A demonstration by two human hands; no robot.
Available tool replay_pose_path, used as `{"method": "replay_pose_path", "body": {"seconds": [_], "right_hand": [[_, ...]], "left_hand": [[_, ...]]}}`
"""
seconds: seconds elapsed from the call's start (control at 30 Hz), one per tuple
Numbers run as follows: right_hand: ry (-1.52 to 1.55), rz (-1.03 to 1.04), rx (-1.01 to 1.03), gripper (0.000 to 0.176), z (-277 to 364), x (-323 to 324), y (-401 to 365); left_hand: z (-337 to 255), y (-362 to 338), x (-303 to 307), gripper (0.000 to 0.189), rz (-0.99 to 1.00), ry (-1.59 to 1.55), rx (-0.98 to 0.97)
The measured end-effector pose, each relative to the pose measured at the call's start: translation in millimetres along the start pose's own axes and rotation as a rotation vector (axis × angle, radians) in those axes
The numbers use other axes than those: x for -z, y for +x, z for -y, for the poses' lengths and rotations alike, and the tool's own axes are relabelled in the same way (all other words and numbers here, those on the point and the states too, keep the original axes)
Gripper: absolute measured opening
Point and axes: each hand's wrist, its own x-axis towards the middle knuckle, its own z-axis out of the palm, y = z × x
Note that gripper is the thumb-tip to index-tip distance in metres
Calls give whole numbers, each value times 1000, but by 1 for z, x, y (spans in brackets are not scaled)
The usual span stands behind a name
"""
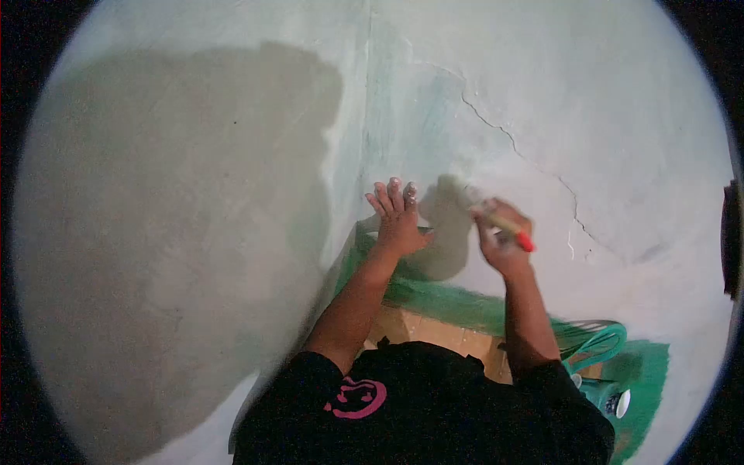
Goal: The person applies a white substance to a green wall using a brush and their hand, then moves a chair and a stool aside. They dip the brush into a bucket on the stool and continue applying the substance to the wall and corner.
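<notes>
My left hand (398,225) is spread against the wall (542,108) near the corner, with pale smears on the fingertips. To its right, my right hand (504,236) is wrapped round a paintbrush (505,222) with a tan handle and a red end. The brush head points up and left at the wall and is blurred. Between the hands falls a dark shadow. Whitish paint covers most of the wall, with greenish patches showing through around the corner and a green band lower down.
A long crack (511,143) runs diagonally down the right-hand wall. By my right elbow is a coil of green hose or cable (604,341), and below it a green container (601,395). Tan floor tiles (434,329) show beneath my arms. A dark object (731,240) stands at the far right edge.
</notes>
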Motion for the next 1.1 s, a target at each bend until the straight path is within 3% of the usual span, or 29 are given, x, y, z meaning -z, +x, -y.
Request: {"method": "replay_pose_path", "body": {"seconds": [0.03, 0.1, 0.13, 0.2, 0.23, 0.3, 0.37, 0.4, 0.47, 0.5, 0.6, 0.7, 0.8, 0.83, 0.9, 0.93, 1.0, 1.07, 1.1], "right_hand": [[-108, -85, 105, 9, 8, 18, 21], [-256, -56, -147, 13, 30, 49, 46], [-257, -53, -149, 13, 30, 46, 48], [-122, -344, -108, 16, 26, 39, 50], [-333, -302, 8, 21, 15, 26, 35], [-378, 5, -98, 33, 14, 2, 6], [65, 82, 33, 35, -3, -29, -29], [60, 79, 29, 35, 2, -29, -32], [6, 403, -147, 27, 11, -31, -33], [1, 395, -149, 27, 9, -28, -28], [-40, 82, 68, 23, 7, 2, 15], [-121, -179, -17, 16, 35, 44, 63], [-305, -262, -109, 17, 43, 39, 65], [-468, -78, -120, 21, 42, 29, 49], [-133, -73, 143, 30, 11, -9, 6], [-40, 28, 80, 33, 8, -24, -16], [57, 123, 13, 37, 11, -39, -43], [139, 314, -196, 35, 13, -44, -59], [139, 307, -205, 35, 13, -39, -55]], "left_hand": [[1, 2, -3, 105, 4, -3, -7], [6, 2, -9, 117, 36, 64, -15], [6, 2, -10, 117, 39, 62, -14], [5, 2, -9, 117, 36, 84, -11], [7, 2, -11, 117, 34, 84, -13], [10, 1, -14, 117, -13, 49, -47], [11, -1, -13, 113, -53, 39, -60], [10, -3, -11, 110, -82, 30, -82], [5, -3, -6, 109, -37, 37, -49], [3, 0, -4, 109, 1, 46, -2], [-2, 1, 0, 107, 35, 63, 42], [0, 2, -5, 114, 67, 110, 40], [-3, 3, 0, 113, 113, 113, 68], [-2, 2, 1, 113, 108, 115, 66], [0, 1, 0, 115, 120, 128, 48], [6, -1, -6, 115, 114, 129, 51], [17, -5, -16, 116, -179, 68, -175], [21, -8, -18, 114, -184, 51, -179], [20, -8, -18, 112, -193, 28, -182]]}}
